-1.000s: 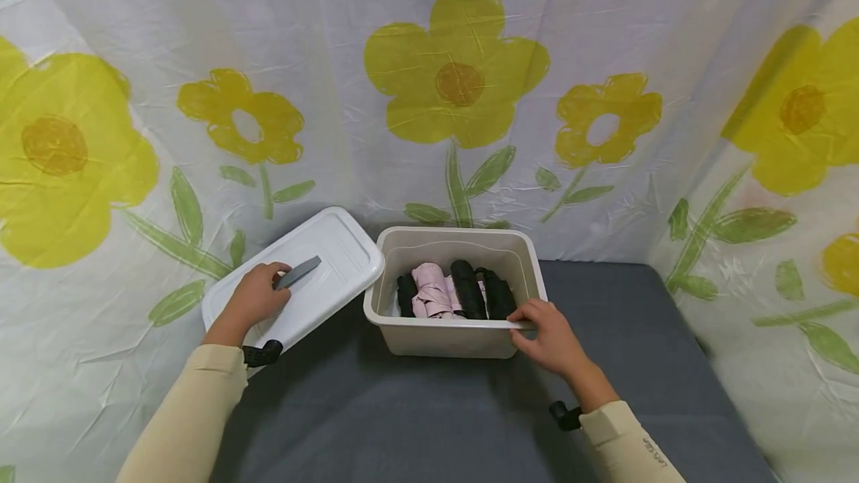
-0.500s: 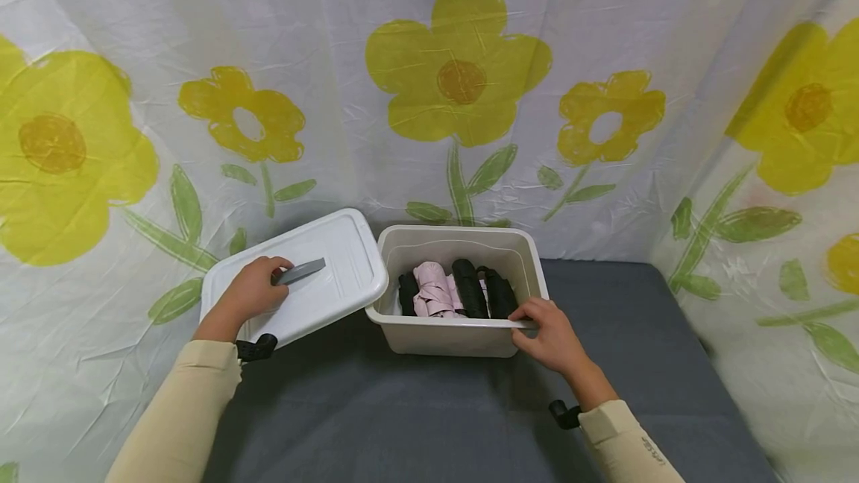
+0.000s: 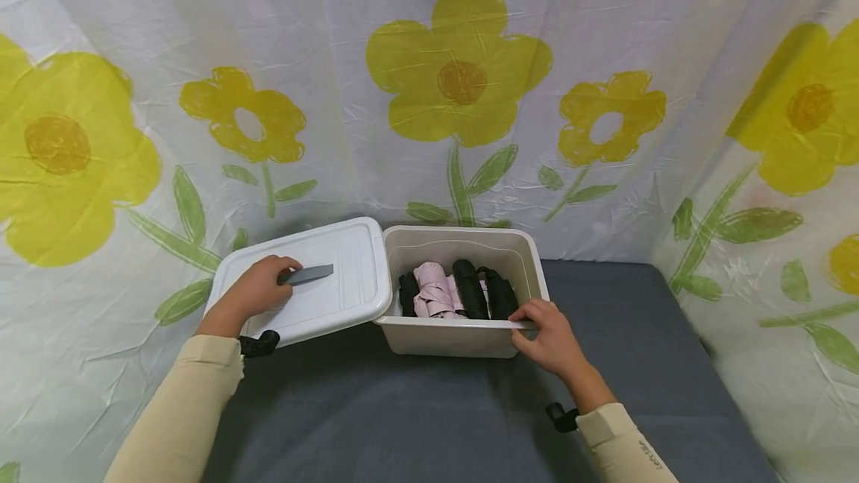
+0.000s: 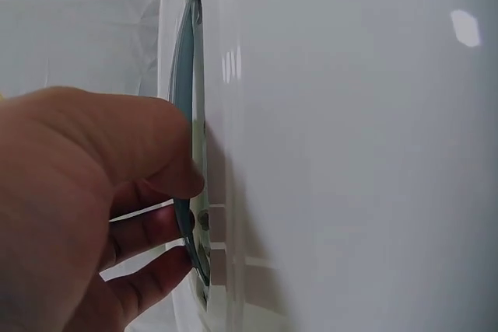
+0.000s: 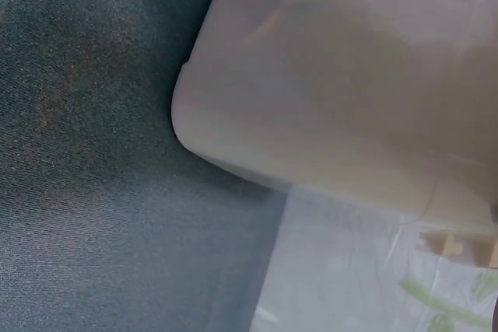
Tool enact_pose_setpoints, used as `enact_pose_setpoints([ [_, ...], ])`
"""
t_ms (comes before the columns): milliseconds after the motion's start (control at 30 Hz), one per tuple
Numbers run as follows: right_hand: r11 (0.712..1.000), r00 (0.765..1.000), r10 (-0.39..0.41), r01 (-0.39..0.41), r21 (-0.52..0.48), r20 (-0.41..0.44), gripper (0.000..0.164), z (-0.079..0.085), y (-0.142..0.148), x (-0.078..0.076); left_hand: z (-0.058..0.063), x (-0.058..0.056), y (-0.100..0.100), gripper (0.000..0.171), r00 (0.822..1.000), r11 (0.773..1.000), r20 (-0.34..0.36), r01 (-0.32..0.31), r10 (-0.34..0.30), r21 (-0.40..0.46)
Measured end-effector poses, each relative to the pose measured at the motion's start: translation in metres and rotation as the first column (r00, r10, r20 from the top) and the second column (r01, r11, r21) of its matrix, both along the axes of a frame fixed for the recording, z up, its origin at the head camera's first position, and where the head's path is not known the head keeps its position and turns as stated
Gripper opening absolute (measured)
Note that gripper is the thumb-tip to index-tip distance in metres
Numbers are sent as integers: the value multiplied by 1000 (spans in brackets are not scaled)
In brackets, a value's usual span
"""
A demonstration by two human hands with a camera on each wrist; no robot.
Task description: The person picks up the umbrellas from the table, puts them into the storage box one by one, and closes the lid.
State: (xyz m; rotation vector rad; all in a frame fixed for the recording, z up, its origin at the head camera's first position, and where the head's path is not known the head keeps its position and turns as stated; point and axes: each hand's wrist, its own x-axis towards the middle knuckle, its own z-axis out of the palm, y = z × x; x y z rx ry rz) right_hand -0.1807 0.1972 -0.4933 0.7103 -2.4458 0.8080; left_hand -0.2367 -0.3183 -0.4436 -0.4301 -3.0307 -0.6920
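Note:
My left hand [image 3: 253, 291] grips the grey handle [image 3: 310, 273] on top of a white plastic lid [image 3: 352, 289]. In the left wrist view, the thumb and fingers wrap the handle [image 4: 184, 75] beside the lid's broad face [image 4: 358, 145]. The lid slants at the left of a beige storage box [image 3: 450, 340], its right edge overlapping the box's left rim. My right hand [image 3: 546, 338] pinches the box's front rim near the right corner. Inside lie rolled black [image 3: 469, 289] and pink [image 3: 432, 289] bundles that look like folded umbrellas. The right wrist view shows the box's outer wall [image 5: 327, 99]; the right fingers are hidden there.
The box stands on a dark grey cloth-covered table [image 3: 403, 423], close to the back. A white curtain [image 3: 349, 95] with yellow flowers hangs behind and along both sides. Black wrist bands [image 3: 259, 344] sit at both cuffs.
The lid has shifted right and turned clockwise with my left hand, and its right edge has come over the box's left rim. My right hand and the box have stayed in place.

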Motion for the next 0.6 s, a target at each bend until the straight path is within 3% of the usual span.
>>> enact_pose_setpoints([
  [600, 1000, 1000, -2, 2, -7, -24, 16, -2, 0, -1, -3, -14, 13, 40, 993, 994, -79, 85, -91, -76],
])
